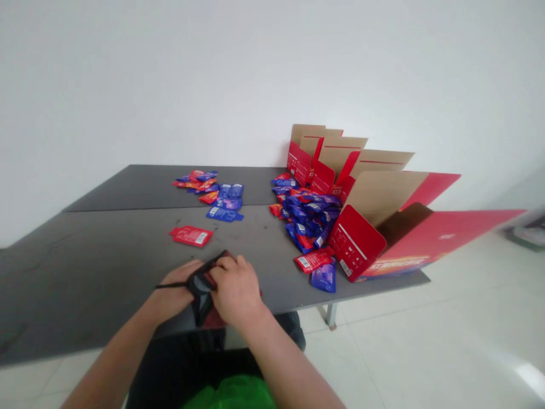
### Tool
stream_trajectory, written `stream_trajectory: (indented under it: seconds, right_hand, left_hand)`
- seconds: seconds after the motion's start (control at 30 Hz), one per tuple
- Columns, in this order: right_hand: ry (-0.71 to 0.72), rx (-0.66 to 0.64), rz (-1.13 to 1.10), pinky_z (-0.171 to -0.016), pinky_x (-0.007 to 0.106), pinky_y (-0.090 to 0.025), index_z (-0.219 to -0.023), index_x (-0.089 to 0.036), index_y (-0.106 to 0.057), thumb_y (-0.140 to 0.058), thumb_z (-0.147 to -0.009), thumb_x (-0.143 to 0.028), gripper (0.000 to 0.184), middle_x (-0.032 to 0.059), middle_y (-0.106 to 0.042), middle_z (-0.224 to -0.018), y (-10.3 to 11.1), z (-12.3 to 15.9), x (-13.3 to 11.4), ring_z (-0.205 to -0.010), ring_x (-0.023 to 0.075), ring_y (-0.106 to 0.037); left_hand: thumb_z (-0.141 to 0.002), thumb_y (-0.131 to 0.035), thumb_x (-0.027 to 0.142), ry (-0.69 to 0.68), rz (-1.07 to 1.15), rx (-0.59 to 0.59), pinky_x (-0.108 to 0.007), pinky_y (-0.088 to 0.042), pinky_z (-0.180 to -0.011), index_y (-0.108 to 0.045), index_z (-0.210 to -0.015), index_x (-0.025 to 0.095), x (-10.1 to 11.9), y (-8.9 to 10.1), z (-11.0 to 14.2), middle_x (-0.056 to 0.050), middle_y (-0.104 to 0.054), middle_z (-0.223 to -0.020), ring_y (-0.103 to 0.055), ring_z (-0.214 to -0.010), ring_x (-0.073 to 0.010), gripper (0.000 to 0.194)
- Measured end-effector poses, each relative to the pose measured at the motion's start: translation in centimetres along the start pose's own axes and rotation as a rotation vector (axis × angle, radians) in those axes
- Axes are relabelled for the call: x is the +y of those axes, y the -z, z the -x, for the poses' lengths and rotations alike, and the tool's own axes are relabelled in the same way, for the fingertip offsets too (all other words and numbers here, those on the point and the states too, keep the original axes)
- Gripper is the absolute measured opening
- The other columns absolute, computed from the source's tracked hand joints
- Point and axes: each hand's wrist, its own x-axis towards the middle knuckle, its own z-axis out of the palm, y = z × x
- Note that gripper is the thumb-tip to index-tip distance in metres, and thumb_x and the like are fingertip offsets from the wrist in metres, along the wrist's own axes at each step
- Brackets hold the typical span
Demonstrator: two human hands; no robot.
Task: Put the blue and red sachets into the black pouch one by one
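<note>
At the table's front edge my two hands are together over a black and dark-red item with a thin black cord running left; its kind is not clear. My left hand is closed around its left side, the cord lying across the hand and most fingers hidden. My right hand grips it from the right, fingers curled over the top. Just beyond lies a flat red pouch, with a blue pouch farther off. Neither pouch is touched.
A pile of red and blue pouches lies right of centre, against a row of open red cardboard boxes. A smaller pouch group lies toward the back of the dark table. A white wall stands behind.
</note>
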Motion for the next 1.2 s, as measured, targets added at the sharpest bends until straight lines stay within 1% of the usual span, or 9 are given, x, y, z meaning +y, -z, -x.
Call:
stream_trajectory:
  seconds: [0.1,0.2,0.27,0.47,0.67,0.87,0.97,1.1,1.2]
  right_hand:
    - [-0.097,-0.035,0.03,-0.085,0.034,-0.044,-0.101,-0.025,-0.075,-0.05,-0.105,-0.035,0.027,0.0047,-0.07,-0.112,-0.4,-0.2,1.3,-0.102,0.0238,-0.055]
    - [-0.253,-0.041,0.108,-0.086,0.036,-0.044,-0.099,-0.022,-0.076,-0.047,-0.106,-0.033,0.032,0.0082,-0.07,-0.109,1.0,-1.2,4.2,-0.101,0.025,-0.056]
    - [-0.29,-0.019,0.134,-0.086,0.036,-0.044,-0.099,-0.021,-0.076,-0.048,-0.105,-0.032,0.03,0.0093,-0.07,-0.109,2.0,-1.6,4.7,-0.101,0.0256,-0.056]
    - [0.09,-0.053,-0.005,-0.089,0.033,-0.043,-0.101,-0.026,-0.073,-0.06,-0.098,-0.032,0.015,0.0019,-0.069,-0.114,0.6,-0.6,1.1,-0.104,0.0222,-0.055]
    - [-0.245,-0.045,0.119,-0.084,0.036,-0.043,-0.097,-0.022,-0.076,-0.053,-0.102,-0.029,0.024,0.0073,-0.07,-0.108,1.4,-0.8,4.1,-0.099,0.0245,-0.055]
    - [0.023,-0.038,0.009,-0.084,0.033,-0.044,-0.102,-0.027,-0.074,-0.057,-0.101,-0.033,0.018,0.0023,-0.07,-0.114,0.3,-0.4,1.0,-0.102,0.0226,-0.055]
    - [-0.101,-0.063,0.055,-0.081,0.033,-0.043,-0.1,-0.026,-0.075,-0.054,-0.101,-0.03,0.021,0.0036,-0.07,-0.111,0.1,0.1,2.0,-0.1,0.0227,-0.055]
    - [-0.33,-0.059,0.19,-0.082,0.035,-0.043,-0.1,-0.023,-0.076,-0.054,-0.1,-0.024,0.023,0.0095,-0.07,-0.11,2.0,-0.2,5.9,-0.101,0.025,-0.056]
    - [-0.369,0.007,0.189,-0.084,0.036,-0.044,-0.101,-0.022,-0.076,-0.053,-0.101,-0.027,0.023,0.0107,-0.069,-0.113,3.0,-0.8,5.5,-0.103,0.0258,-0.056]
  left_hand:
    - [-0.093,-0.059,0.037,0.0,-0.025,0.007,-0.033,-0.052,-0.097,-0.075,-0.115,0.025,0.2,0.0,0.1,-0.004,-0.074,-0.11,-0.067,-0.106,-0.0261,0.03]
    - [-0.095,-0.058,0.04,0.009,-0.108,0.018,-0.034,-0.05,-0.098,-0.074,-0.123,0.026,0.0,0.0,0.2,-0.005,-0.073,-0.116,-0.068,-0.108,-0.026,0.035]
    - [-0.095,-0.059,0.039,0.005,-0.124,0.02,-0.034,-0.051,-0.097,-0.073,-0.125,0.027,-0.2,0.0,0.2,-0.005,-0.073,-0.116,-0.068,-0.107,-0.0257,0.036]
    - [-0.088,-0.061,0.03,-0.064,0.008,0.014,-0.032,-0.052,-0.095,-0.076,-0.113,0.025,-0.7,-0.1,0.1,-0.004,-0.075,-0.109,-0.068,-0.106,-0.026,0.03]
    - [-0.093,-0.061,0.035,-0.009,-0.089,0.02,-0.034,-0.05,-0.098,-0.074,-0.125,0.027,-0.2,-0.1,0.2,-0.004,-0.073,-0.116,-0.068,-0.106,-0.025,0.035]
    - [-0.088,-0.061,0.026,-0.063,0.034,0.016,-0.031,-0.053,-0.092,-0.077,-0.11,0.024,-0.4,-0.1,0.2,-0.002,-0.073,-0.105,-0.068,-0.101,-0.024,0.028]
    - [-0.09,-0.063,0.031,-0.039,-0.009,0.039,-0.032,-0.053,-0.095,-0.076,-0.118,0.026,-0.4,-0.1,0.2,-0.003,-0.074,-0.11,-0.069,-0.104,-0.0243,0.031]
    - [-0.095,-0.059,0.041,-0.007,-0.114,0.032,-0.035,-0.052,-0.097,-0.075,-0.123,0.026,-0.2,0.0,0.1,-0.005,-0.074,-0.115,-0.07,-0.105,-0.0252,0.035]
    - [-0.094,-0.059,0.042,-0.005,-0.108,0.032,-0.035,-0.052,-0.097,-0.075,-0.122,0.025,-0.2,0.0,0.1,-0.005,-0.074,-0.115,-0.069,-0.106,-0.0258,0.036]
